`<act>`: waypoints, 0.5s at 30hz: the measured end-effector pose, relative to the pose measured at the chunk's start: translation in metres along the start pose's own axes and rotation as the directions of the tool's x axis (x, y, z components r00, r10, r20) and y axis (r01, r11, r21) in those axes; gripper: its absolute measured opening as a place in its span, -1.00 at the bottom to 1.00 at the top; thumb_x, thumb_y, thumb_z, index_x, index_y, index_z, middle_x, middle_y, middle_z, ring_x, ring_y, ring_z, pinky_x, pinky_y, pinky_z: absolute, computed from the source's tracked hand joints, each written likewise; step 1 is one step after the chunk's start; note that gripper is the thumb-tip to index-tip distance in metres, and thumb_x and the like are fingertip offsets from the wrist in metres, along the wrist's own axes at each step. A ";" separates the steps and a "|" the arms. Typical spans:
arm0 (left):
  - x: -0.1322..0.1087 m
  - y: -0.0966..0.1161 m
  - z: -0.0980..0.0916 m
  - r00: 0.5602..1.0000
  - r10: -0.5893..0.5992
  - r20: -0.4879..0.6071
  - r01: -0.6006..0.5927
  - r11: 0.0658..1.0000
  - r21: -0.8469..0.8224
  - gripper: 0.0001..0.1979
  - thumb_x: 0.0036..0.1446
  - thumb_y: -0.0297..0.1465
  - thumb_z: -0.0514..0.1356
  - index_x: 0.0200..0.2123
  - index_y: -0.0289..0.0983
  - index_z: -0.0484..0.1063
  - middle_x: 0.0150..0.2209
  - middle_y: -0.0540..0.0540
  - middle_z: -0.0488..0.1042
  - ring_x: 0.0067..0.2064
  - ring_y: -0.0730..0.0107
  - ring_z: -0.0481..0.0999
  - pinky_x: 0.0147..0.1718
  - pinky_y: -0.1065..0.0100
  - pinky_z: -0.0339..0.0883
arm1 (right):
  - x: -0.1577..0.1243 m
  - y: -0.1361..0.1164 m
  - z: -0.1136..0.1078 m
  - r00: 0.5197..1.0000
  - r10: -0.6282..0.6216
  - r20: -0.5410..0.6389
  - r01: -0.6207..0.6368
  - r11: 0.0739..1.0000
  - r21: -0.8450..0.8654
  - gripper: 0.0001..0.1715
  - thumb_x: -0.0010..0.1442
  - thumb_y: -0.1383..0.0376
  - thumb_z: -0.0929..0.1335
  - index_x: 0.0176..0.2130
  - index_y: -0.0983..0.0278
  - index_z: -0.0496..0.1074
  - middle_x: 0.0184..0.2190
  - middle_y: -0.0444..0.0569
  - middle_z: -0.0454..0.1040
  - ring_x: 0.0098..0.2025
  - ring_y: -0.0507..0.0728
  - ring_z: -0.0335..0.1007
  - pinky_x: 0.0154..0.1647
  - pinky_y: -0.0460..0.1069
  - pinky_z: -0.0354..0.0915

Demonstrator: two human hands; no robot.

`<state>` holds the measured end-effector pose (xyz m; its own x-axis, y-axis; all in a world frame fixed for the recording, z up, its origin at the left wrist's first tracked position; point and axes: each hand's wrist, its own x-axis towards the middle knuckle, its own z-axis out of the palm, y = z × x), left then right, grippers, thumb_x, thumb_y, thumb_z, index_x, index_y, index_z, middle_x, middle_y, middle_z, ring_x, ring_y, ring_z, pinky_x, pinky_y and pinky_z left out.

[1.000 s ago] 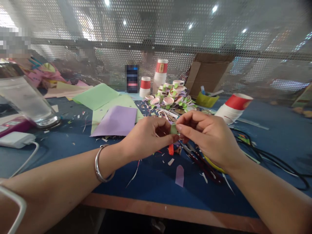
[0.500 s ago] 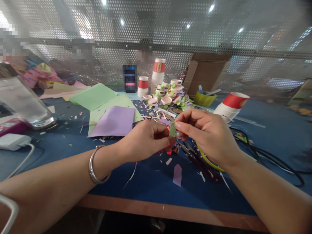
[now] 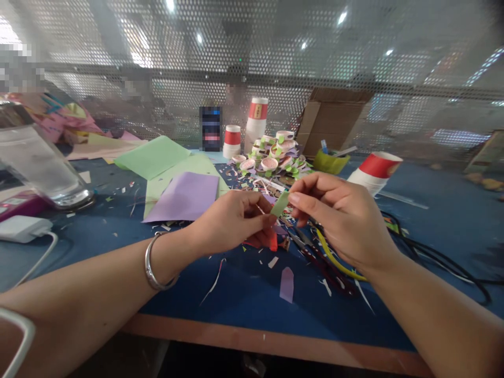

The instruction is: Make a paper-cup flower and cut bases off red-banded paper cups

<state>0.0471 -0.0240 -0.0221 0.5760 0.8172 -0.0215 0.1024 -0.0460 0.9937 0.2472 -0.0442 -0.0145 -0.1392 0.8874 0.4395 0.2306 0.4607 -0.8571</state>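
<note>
A small green paper strip (image 3: 280, 204) is stretched at a slant between my two hands above the table. My left hand (image 3: 240, 219) pinches its lower end between thumb and fingers. At the upper end, the thumb and forefinger of my right hand (image 3: 338, 210) are closed on it. Below lies a purple paper piece (image 3: 287, 284) with a pointed top, flat on the blue table. Scissors with dark red handles (image 3: 331, 273) rest partly under my right hand. Paper scraps (image 3: 273, 262) are scattered around.
Purple (image 3: 189, 197) and green sheets (image 3: 153, 157) lie to the left, near a glass of water (image 3: 47, 168). Behind stand stacked paper cups (image 3: 256, 123) and a pile of cut cup pieces (image 3: 275, 155). Black cables (image 3: 433, 257) and a tilted cup stack (image 3: 376, 170) are at right.
The green strip has gone from nearly upright to slanted, and more of it shows between my hands. My right hand has shifted slightly right and my left slightly left.
</note>
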 end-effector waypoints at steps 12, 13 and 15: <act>0.003 0.007 -0.005 0.988 -0.032 -0.150 -0.027 0.926 -0.377 -0.95 0.26 -0.49 0.28 -0.29 -0.35 0.49 -0.41 -0.06 0.62 -0.35 0.45 0.67 -0.30 0.45 0.54 | -0.005 -0.004 0.004 0.992 -0.079 0.103 0.093 0.986 -0.142 -0.92 0.31 0.26 0.43 -0.24 0.22 0.49 -0.42 -0.16 0.45 -0.45 -0.01 0.35 -0.46 -0.09 0.31; 0.003 0.007 -0.005 0.986 -0.020 -0.165 -0.044 0.927 -0.373 -0.95 0.23 -0.52 0.30 -0.25 -0.34 0.48 -0.42 -0.04 0.62 -0.37 0.46 0.67 -0.31 0.45 0.53 | -0.005 -0.004 0.004 0.990 -0.076 0.118 0.093 0.985 -0.143 -0.92 0.31 0.25 0.43 -0.24 0.21 0.49 -0.41 -0.16 0.45 -0.44 -0.01 0.36 -0.45 -0.08 0.31; 0.003 0.006 -0.005 0.981 0.002 -0.193 -0.073 0.930 -0.360 -0.84 0.20 -0.56 0.32 -0.16 -0.32 0.45 -0.43 -0.02 0.62 -0.39 0.45 0.66 -0.33 0.45 0.52 | -0.005 -0.003 0.004 0.988 -0.075 0.132 0.094 0.985 -0.145 -0.93 0.31 0.26 0.43 -0.24 0.21 0.49 -0.42 -0.17 0.45 -0.45 -0.01 0.35 -0.44 -0.07 0.30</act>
<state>0.0456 -0.0195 -0.0158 0.4088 0.9126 0.0021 -0.2389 0.1047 0.9654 0.2429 -0.0505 -0.0155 -0.2819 0.8403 0.4630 0.3535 0.5396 -0.7641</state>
